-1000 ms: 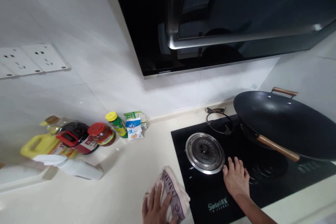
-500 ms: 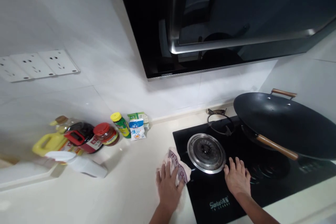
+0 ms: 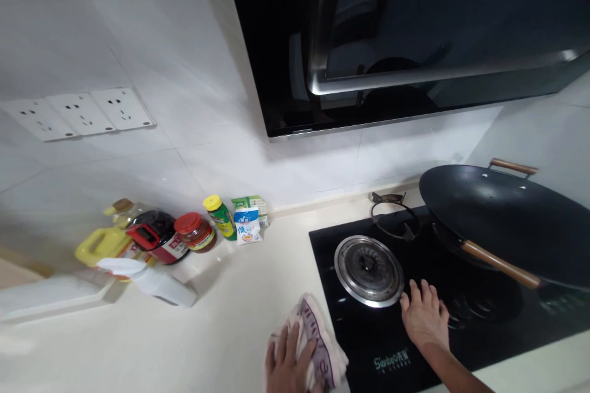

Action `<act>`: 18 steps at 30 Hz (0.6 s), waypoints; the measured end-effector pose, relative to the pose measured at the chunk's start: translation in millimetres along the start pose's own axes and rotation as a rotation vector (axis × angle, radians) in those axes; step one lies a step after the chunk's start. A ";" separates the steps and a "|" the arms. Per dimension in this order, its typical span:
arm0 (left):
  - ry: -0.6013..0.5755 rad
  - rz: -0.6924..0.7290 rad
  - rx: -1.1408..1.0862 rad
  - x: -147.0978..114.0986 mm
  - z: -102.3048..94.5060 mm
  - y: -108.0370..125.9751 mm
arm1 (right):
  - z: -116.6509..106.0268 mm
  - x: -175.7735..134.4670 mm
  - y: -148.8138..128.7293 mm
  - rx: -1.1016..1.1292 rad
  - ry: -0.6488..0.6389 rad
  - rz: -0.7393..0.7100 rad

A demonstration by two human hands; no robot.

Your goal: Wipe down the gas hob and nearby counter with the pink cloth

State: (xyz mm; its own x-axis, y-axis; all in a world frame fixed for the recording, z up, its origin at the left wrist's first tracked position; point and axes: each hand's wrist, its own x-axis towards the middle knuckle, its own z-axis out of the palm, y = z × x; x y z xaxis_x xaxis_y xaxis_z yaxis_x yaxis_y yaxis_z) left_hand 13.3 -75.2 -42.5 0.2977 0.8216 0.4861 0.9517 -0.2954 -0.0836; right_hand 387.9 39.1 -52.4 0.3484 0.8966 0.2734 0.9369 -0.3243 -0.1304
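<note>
A pinkish-white cloth (image 3: 318,344) with a purple printed band lies bunched on the pale countertop, against the left edge of the black glass gas stove (image 3: 350,338). My left hand (image 3: 290,362) presses down on it, fingers bent over the cloth and thumb along the band; the wrist is cut off by the lower edge of the view. Palm down on the stove glass, my right hand (image 3: 424,316) rests with fingers spread and holds nothing. Its fingertips are close to the round metal burner (image 3: 369,270).
A large black wok (image 3: 502,215) with wooden handles sits on the right burner. Behind the left burner lies a pot-support ring (image 3: 394,218). A white spray bottle (image 3: 161,282), a red-lidded jar (image 3: 196,232) and a seasoning packet (image 3: 247,225) stand at left. The range hood (image 3: 391,43) hangs above.
My left hand and the cloth have slid toward the counter's front, along the stove's edge. My right hand keeps its place on the stove. The view has turned slightly left.
</note>
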 end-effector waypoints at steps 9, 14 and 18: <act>-0.201 -0.329 -0.088 110.6 -4.2 -54.7 | 1.8 1.0 4.1 -0.011 -0.016 -0.014; -0.235 -0.417 -0.043 74.3 -22.1 -91.5 | 2.7 0.7 6.0 0.013 -0.008 -0.017; -0.273 -0.520 0.060 7.5 -42.5 -101.6 | 3.3 0.4 7.4 0.031 -0.007 -0.015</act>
State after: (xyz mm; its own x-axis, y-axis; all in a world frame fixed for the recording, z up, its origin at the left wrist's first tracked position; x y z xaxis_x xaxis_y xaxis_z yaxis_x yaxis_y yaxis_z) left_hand -84.3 -59.8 6.6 -0.2084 0.9493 0.2353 0.9780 0.2016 0.0527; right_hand 394.8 38.0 -56.4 0.3343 0.9032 0.2691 0.9406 -0.3016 -0.1562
